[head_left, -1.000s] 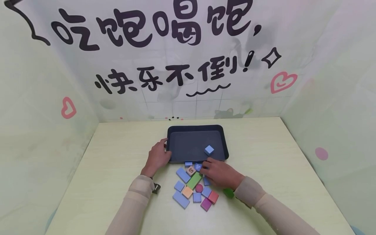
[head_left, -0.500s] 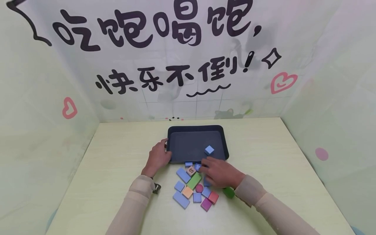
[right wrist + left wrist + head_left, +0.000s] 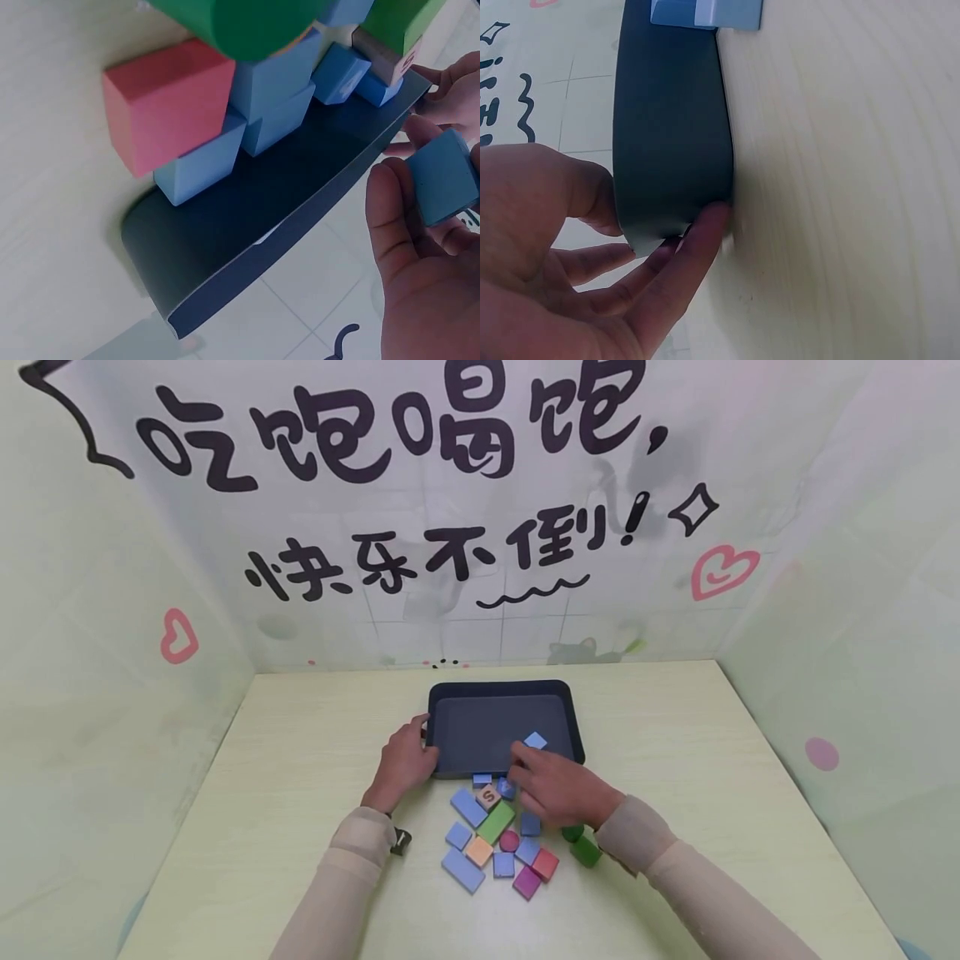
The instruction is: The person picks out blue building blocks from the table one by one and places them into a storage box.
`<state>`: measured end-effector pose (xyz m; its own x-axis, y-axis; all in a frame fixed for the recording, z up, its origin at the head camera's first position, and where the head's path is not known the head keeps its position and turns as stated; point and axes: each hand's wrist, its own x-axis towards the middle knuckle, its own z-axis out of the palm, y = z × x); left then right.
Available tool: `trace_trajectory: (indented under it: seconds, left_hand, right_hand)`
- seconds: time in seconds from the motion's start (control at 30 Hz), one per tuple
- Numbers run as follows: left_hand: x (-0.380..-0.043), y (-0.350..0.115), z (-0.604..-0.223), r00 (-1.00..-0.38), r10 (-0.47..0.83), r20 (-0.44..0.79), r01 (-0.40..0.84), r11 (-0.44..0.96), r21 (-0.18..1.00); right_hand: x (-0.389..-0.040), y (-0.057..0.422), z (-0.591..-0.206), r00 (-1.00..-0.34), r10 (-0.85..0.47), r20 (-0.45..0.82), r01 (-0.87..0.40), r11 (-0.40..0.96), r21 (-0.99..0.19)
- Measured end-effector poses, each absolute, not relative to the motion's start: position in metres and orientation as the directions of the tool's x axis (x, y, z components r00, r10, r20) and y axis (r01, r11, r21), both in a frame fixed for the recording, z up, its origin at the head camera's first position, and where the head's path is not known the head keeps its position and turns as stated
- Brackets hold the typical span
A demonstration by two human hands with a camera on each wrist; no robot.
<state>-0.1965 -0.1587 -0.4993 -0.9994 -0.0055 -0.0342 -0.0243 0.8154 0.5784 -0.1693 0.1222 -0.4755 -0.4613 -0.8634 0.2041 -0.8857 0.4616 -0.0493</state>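
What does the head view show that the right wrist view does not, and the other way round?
Only the head view: the floor of the tray, a blue block lying on it, the purple block and both sleeves.

Only the right wrist view: a second blue block held in the right grip, hidden from the head camera.

Both: the tray, the right grip, the left grip, the red block and the tan lettered block.

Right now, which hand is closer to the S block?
Right. The right hand is close, to the right of the S block; the left hand is farther left, holding the tray.
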Motion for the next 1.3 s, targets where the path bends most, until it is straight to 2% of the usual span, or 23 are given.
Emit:
trace_trajectory:
  seconds: [0.2, 0.47, 0.9, 1.1, 1.3]
  left_hand:
    - [-0.197, -0.158, -0.5, -0.999, -0.012, -0.03, -0.027, 0.814, 0.581]
    - [-0.196, -0.158, -0.501, -1.0, -0.014, -0.023, -0.025, 0.818, 0.575]
    - [-0.197, -0.159, -0.503, -1.0, -0.007, -0.005, -0.009, 0.814, 0.581]
    - [-0.197, -0.159, -0.502, -1.0, -0.006, -0.008, -0.01, 0.811, 0.585]
    - [-0.197, -0.159, -0.501, -1.0, -0.006, -0.017, -0.015, 0.812, 0.583]
  right_hand:
    - [-0.179, 0.119, -0.47, -0.493, -0.84, 0.226, -0.868, 0.493, -0.062]
    - [-0.197, 0.107, -0.468, -0.502, -0.824, 0.262, -0.864, 0.493, -0.103]
    - [-0.218, 0.09, -0.472, -0.607, -0.773, 0.186, -0.795, 0.589, -0.147]
    - [-0.224, 0.086, -0.472, -0.628, -0.77, 0.117, -0.778, 0.617, -0.116]
    - [-0.229, 0.082, -0.479, -0.593, -0.802, 0.072, -0.805, 0.593, -0.023]
